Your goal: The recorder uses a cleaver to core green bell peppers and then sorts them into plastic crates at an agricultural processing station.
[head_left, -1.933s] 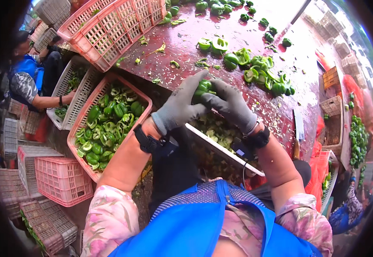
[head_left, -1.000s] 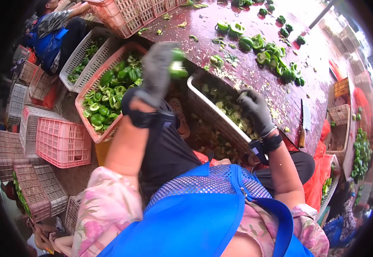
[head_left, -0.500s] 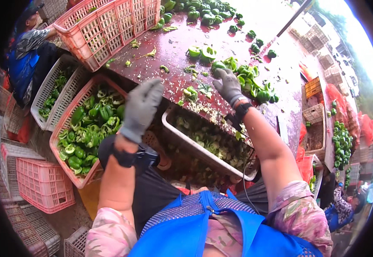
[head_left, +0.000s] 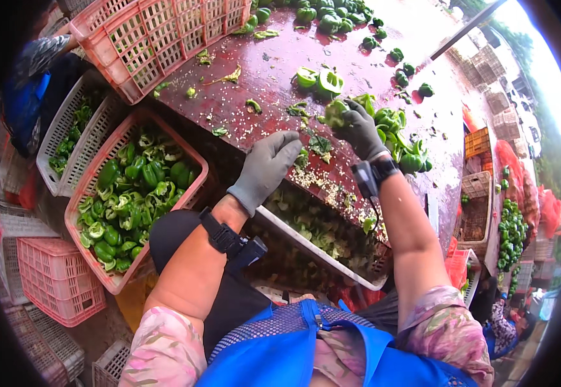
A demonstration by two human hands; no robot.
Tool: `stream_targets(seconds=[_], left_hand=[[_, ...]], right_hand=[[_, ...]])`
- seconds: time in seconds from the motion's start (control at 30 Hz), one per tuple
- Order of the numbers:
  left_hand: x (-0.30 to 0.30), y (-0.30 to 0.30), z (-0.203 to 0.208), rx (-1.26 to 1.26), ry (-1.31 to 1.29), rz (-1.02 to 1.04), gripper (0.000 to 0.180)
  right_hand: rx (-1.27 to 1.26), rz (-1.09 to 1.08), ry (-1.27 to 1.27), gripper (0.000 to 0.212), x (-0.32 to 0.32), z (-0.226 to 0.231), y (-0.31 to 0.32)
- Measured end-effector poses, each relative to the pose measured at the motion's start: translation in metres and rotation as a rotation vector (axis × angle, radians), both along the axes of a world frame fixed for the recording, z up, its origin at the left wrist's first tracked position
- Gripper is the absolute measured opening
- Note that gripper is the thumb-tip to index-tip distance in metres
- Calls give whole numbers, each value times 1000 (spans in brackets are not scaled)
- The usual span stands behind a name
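Note:
My right hand [head_left: 361, 132], in a grey glove, grips a piece of green bell pepper [head_left: 336, 115] above the near edge of the dark red table [head_left: 274, 71]. My left hand [head_left: 269, 169], gloved alike, is near that edge, to the left of the right hand. Its fingers are pressed together, and whatever they may hold is hidden. Two cut pepper halves [head_left: 329, 82] lie beyond the right hand. More cut peppers [head_left: 393, 129] are heaped just to its right. Pale seeds and leafy scraps [head_left: 319, 146] lie between the hands.
A pink crate [head_left: 158, 51] stands at the table's left corner. Below it, a pink crate [head_left: 202, 174] holds cut peppers beside a white crate [head_left: 55, 145]. Under the table edge is a bin [head_left: 319, 253] of scraps. Whole peppers [head_left: 332, 22] lie farther back. A person [head_left: 26, 103] is at the left.
My left hand has moved right, from over the crate side toward the table edge. My right hand has lifted a pepper piece off the heap and drawn it slightly right.

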State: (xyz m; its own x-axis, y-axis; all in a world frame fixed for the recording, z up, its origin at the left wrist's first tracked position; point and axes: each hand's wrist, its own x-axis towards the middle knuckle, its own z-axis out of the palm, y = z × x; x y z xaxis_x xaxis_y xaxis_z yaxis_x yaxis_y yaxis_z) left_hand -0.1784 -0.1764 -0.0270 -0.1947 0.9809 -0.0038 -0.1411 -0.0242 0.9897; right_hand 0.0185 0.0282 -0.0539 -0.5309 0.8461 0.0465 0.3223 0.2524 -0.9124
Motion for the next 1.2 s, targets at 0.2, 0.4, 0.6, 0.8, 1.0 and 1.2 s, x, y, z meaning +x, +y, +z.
stream_targets(seconds=[0.2,0.4,0.6,0.8,1.0,1.2], left_hand=[[18,-6,-5,46,-598,-22,46],[14,-17,-26,69,-885,-169,39],[27,-34,-10,-2,-763,-125,45],[22,-39,-28,-73,-950,-273,39],[19,-59,-16,-172,-868,-206,34],[0,-98,-8,102,-313,11,33]], right_hand=[[-1104,347,758,47,-18,32,-113],[-252,76,66,42,-22,44,-158],[962,244,-303,36,-26,74,-166],[1076,432,-470,33,-27,81,-170],[1112,563,-355,34,-30,75,-169],[560,448,-145,18,-63,66,-180]])
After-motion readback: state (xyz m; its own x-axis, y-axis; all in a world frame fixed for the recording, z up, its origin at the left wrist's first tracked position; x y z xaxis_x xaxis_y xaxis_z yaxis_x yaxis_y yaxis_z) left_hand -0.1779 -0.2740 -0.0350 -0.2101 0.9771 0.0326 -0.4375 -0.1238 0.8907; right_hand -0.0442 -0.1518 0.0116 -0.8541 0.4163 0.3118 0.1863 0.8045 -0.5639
